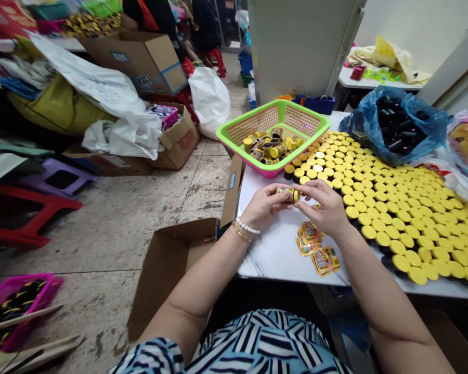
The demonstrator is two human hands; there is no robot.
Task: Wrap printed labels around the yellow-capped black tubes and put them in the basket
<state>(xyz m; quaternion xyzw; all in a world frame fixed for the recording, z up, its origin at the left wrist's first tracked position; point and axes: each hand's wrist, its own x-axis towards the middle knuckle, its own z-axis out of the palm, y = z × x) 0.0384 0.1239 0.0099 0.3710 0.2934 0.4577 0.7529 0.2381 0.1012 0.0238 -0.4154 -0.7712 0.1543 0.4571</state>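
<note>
Between both hands, over the near part of the white table (267, 249), is a small yellow-capped bottle (289, 194) lying on its side. My left hand (265, 201) grips its left end, and the fingers of my right hand (323, 205) close on its yellow cap end. A colourful label wraps its body. Below the right hand lie small stacks of yellow printed labels (325, 261). To the right, many dark bottles with yellow caps (403, 221) stand upright in tight rows. A green and pink basket (236, 134) beyond my hands holds several labelled bottles (276, 148).
A blue plastic bag (359, 122) of dark items sits at the table's back right. Left of my lap is an open cardboard box (159, 275). Red (27, 218) and purple stools (58, 176) stand on the floor. A person (148, 21) sits in the background.
</note>
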